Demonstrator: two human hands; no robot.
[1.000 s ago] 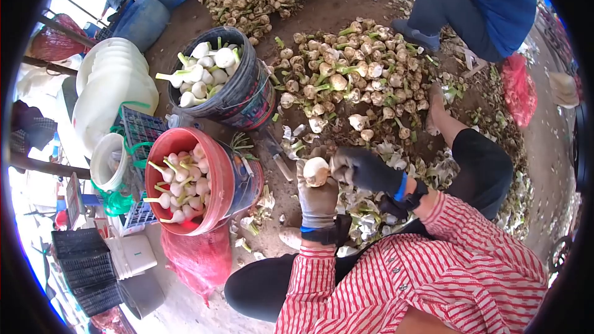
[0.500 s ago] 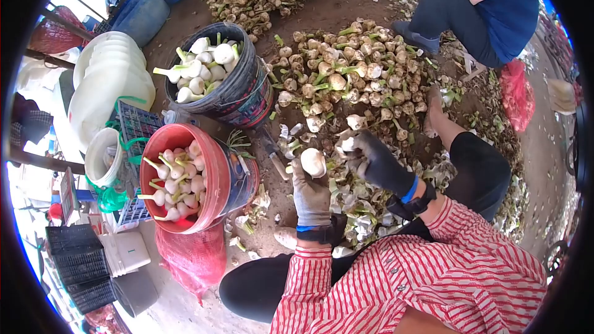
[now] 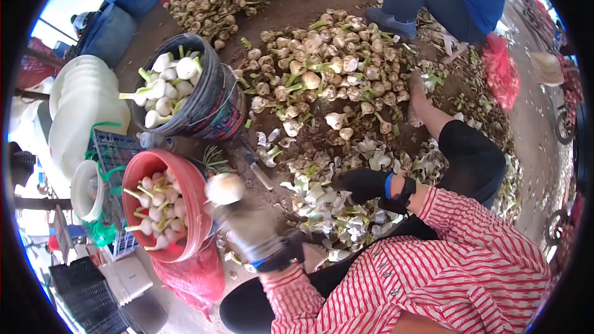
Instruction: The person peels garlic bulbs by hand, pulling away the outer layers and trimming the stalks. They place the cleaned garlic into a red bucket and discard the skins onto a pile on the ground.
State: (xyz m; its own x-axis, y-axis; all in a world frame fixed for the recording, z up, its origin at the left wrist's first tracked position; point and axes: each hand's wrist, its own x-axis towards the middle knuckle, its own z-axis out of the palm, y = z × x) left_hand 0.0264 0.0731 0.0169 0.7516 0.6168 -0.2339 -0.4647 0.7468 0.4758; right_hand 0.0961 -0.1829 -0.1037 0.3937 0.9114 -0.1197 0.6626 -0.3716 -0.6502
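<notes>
My left hand (image 3: 250, 226), in a pale glove and smeared by motion, grips a white peeled garlic bulb (image 3: 225, 189) beside the rim of the red bucket (image 3: 195, 188). Inside that bucket lie several smaller peeled garlic bulbs (image 3: 158, 204) with green stems. Behind it, a black bucket (image 3: 216, 102) holds larger white garlic bulbs (image 3: 167, 89). Low over the heap of garlic peelings (image 3: 328, 201) is my right hand (image 3: 360, 185) in a black glove; its fingers are too dark to make out. Unpeeled garlic bulbs (image 3: 328, 68) are piled in front of me.
A wooden-handled tool (image 3: 261, 176) lies on the ground near the buckets. Another person (image 3: 433, 0) sits at the upper right, near a red mesh bag (image 3: 501, 71). Crates (image 3: 114, 148), white tubs (image 3: 86, 111) and a pink sack (image 3: 192, 278) are at left.
My left hand has swung left with the peeled bulb, from above the peelings to the red bucket. The right hand has come away from the bulb and dropped lower. The view has shifted.
</notes>
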